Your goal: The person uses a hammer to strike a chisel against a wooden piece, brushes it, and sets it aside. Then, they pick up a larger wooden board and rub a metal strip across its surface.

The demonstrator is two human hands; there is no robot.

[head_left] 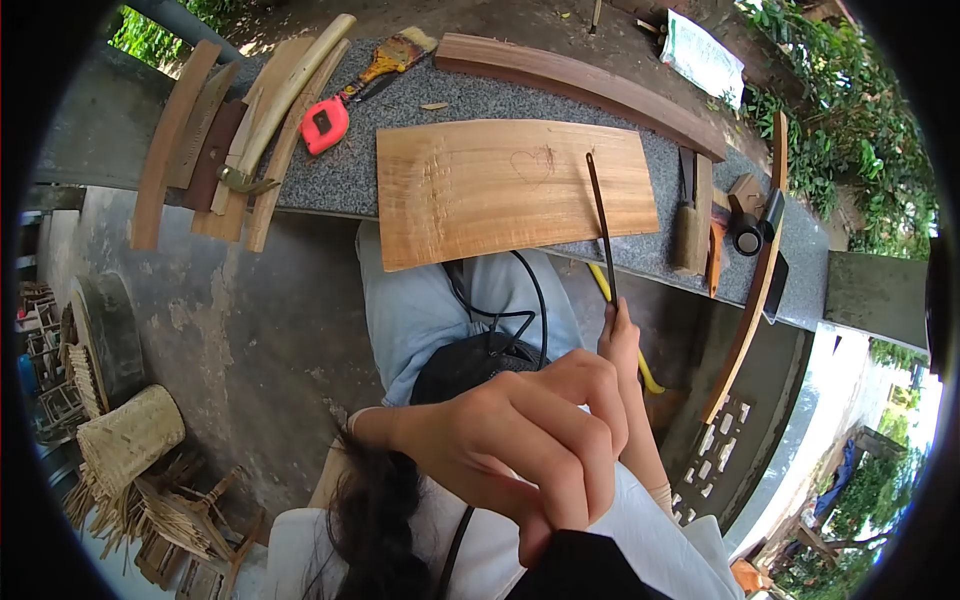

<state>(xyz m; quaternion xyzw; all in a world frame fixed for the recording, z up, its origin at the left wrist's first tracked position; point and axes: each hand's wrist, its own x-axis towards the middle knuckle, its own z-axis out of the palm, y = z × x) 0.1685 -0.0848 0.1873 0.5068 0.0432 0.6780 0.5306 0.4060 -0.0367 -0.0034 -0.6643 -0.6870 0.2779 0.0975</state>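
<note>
My left hand [540, 425] is large in the foreground, close to the camera. Its fingers are curled towards the thumb beside a black shape [585, 570] at the lower edge; what they hold, if anything, is hidden. Further out, my right hand [622, 340] is closed around the lower end of a thin dark hacksaw blade [601, 215]. The blade points up, and its rounded tip with a small hole overlaps the wooden board [480, 190]. This board lies on the stone bench, its near edge overhanging towards my knees. A faint heart outline [533, 166] is drawn on it.
On the granite bench [350, 185] lie a pink tape measure [325, 125], a brush [400, 52], wooden strips [172, 150], a hammer [245, 182], a long dark beam [580, 85] and a chisel [687, 175]. A curved strip [750, 310] crosses the right end. A yellow bar [650, 375] shows beside my right forearm.
</note>
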